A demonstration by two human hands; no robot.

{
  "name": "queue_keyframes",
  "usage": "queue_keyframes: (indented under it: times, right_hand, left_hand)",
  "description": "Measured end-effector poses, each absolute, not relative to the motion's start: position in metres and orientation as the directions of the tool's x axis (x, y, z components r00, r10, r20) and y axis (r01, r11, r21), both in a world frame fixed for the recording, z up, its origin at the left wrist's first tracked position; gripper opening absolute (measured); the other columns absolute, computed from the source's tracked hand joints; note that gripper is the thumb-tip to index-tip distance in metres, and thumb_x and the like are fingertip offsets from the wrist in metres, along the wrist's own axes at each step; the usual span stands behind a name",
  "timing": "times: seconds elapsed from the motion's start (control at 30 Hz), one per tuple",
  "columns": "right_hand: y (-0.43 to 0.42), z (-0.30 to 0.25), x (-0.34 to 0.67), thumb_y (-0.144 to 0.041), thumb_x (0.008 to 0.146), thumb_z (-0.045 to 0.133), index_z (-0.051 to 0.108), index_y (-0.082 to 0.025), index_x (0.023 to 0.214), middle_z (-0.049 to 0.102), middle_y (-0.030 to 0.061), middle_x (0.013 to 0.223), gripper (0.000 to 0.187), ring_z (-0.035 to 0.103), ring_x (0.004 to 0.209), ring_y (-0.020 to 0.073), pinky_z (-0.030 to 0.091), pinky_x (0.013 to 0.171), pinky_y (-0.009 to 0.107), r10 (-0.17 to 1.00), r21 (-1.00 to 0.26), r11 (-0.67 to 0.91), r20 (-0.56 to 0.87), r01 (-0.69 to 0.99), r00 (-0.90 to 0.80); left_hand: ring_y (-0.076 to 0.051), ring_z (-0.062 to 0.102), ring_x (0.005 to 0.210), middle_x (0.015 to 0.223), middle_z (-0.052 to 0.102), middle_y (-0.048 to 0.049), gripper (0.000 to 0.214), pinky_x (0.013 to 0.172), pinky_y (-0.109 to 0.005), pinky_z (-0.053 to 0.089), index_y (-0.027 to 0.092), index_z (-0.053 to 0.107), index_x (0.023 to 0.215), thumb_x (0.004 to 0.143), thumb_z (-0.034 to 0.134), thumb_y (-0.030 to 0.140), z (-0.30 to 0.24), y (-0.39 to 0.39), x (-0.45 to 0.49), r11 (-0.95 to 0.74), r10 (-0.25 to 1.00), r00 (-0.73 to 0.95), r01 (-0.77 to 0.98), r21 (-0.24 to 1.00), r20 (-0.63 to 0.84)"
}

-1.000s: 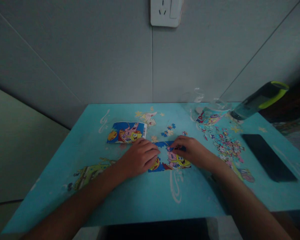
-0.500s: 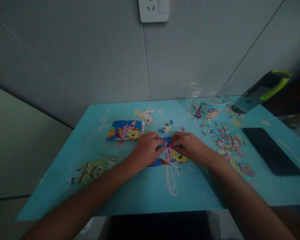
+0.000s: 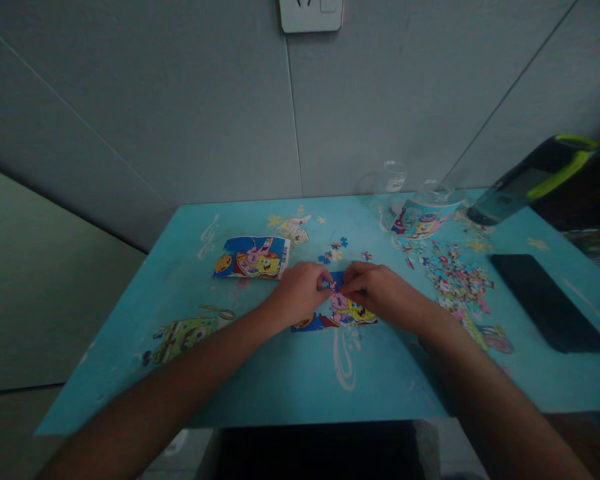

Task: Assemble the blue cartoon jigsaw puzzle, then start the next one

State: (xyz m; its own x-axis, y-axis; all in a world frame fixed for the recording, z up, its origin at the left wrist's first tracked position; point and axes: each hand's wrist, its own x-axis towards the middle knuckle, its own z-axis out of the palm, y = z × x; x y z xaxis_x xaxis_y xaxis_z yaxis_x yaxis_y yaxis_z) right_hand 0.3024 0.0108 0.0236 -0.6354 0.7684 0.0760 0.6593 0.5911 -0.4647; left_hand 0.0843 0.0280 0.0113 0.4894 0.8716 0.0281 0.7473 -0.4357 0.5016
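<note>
While both hands (image 3: 305, 287) (image 3: 376, 289) nearly meet at the puzzle (image 3: 349, 312) — their grip is unclear.

Dim light is greying the wall (image 3: 205, 120), faint shadow is edging the right forearm (image 3: 480, 380), blur is smudging the pieces (image 3: 457, 280)

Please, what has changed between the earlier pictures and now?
The left hand has moved right and slightly forward over the puzzle, now closer to the right hand. Whether it grips anything is unclear. The printed packet, piled pieces and bottle stayed in place.
</note>
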Motion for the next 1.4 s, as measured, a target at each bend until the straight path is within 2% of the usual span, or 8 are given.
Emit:
queue_keyframes:
  times: [0.13, 0.37, 0.5, 0.63, 0.9, 1.0, 1.2, 1.4]
  right_hand:
    - [0.011, 0.024, 0.302, -0.021, 0.094, 0.062, 0.08, -0.027, 0.096, 0.067, 0.0055, 0.1, 0.019, 0.065, 0.088, 0.016, 0.049, 0.082, 0.031, 0.766, -0.459, 0.594, 0.07, 0.661, -0.639]
    - [0.01, 0.024, 0.302, -0.02, 0.094, 0.062, 0.08, -0.028, 0.097, 0.066, 0.0056, 0.099, 0.02, 0.065, 0.086, 0.0162, 0.048, 0.082, 0.03, 0.767, -0.466, 0.594, 0.082, 0.656, -0.636]
    - [0.01, 0.025, 0.301, -0.019, 0.095, 0.06, 0.08, -0.028, 0.098, 0.067, 0.0055, 0.099, 0.022, 0.065, 0.087, 0.0164, 0.048, 0.081, 0.03, 0.764, -0.46, 0.598, 0.08, 0.657, -0.64]
    - [0.01, 0.026, 0.301, -0.02, 0.095, 0.06, 0.08, -0.029, 0.098, 0.066, 0.0051, 0.099, 0.022, 0.064, 0.085, 0.016, 0.047, 0.08, 0.03, 0.767, -0.454, 0.595, 0.072, 0.664, -0.638]
    - [0.008, 0.027, 0.3, -0.017, 0.094, 0.06, 0.079, -0.029, 0.097, 0.065, 0.0052, 0.098, 0.023, 0.064, 0.085, 0.0163, 0.047, 0.079, 0.03, 0.772, -0.436, 0.591, 0.058, 0.679, -0.633]
    - [0.009, 0.026, 0.3, -0.018, 0.094, 0.061, 0.079, -0.03, 0.097, 0.066, 0.0048, 0.098, 0.022, 0.064, 0.084, 0.0163, 0.047, 0.079, 0.03, 0.771, -0.43, 0.593, 0.062, 0.68, -0.633]
    - [0.009, 0.026, 0.3, -0.018, 0.093, 0.061, 0.078, -0.027, 0.096, 0.067, 0.0045, 0.099, 0.019, 0.065, 0.085, 0.0167, 0.048, 0.08, 0.03, 0.779, -0.411, 0.589, 0.059, 0.696, -0.625]
    - [0.009, 0.027, 0.293, -0.016, 0.093, 0.06, 0.073, -0.025, 0.112, 0.069, 0.0057, 0.099, 0.024, 0.066, 0.088, 0.0184, 0.047, 0.081, 0.03, 0.811, -0.37, 0.562, 0.073, 0.74, -0.58]
  left_hand:
    - [-0.016, 0.06, 0.07, 0.077, 0.065, -0.0001, 0.017, 0.064, -0.027, 0.043, 0.02, 0.071, 0.093, 0.077, 0.074, 0.025, 0.014, 0.034, 0.085, -0.407, 0.871, 0.49, 0.755, 0.514, -0.029]
    - [-0.021, 0.06, 0.077, 0.082, 0.065, -0.0048, 0.018, 0.074, -0.034, 0.045, 0.017, 0.07, 0.091, 0.079, 0.074, 0.03, 0.021, 0.022, 0.083, -0.37, 0.901, 0.434, 0.788, 0.492, -0.018]
    - [-0.018, 0.058, 0.073, 0.076, 0.065, -0.0036, 0.011, 0.07, -0.03, 0.042, 0.017, 0.07, 0.084, 0.084, 0.067, 0.028, 0.027, 0.015, 0.083, -0.346, 0.893, 0.448, 0.759, 0.552, -0.056]
    - [-0.013, 0.053, 0.06, 0.063, 0.058, 0.0005, 0.019, 0.058, -0.026, 0.035, 0.016, 0.069, 0.076, 0.087, 0.062, 0.029, 0.03, 0.017, 0.082, -0.281, 0.86, 0.486, 0.706, 0.65, -0.155]
    - [-0.011, 0.051, 0.06, 0.067, 0.058, 0.0019, 0.029, 0.056, -0.023, 0.036, 0.015, 0.074, 0.103, 0.084, 0.063, 0.033, 0.029, 0.027, 0.074, -0.098, 0.823, 0.491, 0.619, 0.779, -0.287]
    - [-0.012, 0.053, 0.062, 0.07, 0.06, 0.0011, 0.032, 0.058, -0.023, 0.038, 0.016, 0.073, 0.108, 0.082, 0.064, 0.033, 0.026, 0.029, 0.073, -0.072, 0.829, 0.477, 0.608, 0.791, -0.292]
    - [-0.013, 0.055, 0.063, 0.071, 0.063, -0.0003, 0.025, 0.059, -0.024, 0.039, 0.014, 0.074, 0.099, 0.081, 0.065, 0.029, 0.02, 0.032, 0.076, -0.103, 0.851, 0.457, 0.627, 0.772, -0.258]
    - [-0.015, 0.058, 0.064, 0.07, 0.064, -0.0006, 0.015, 0.06, -0.026, 0.04, 0.015, 0.073, 0.088, 0.079, 0.068, 0.025, 0.019, 0.028, 0.081, -0.181, 0.881, 0.435, 0.674, 0.716, -0.187]
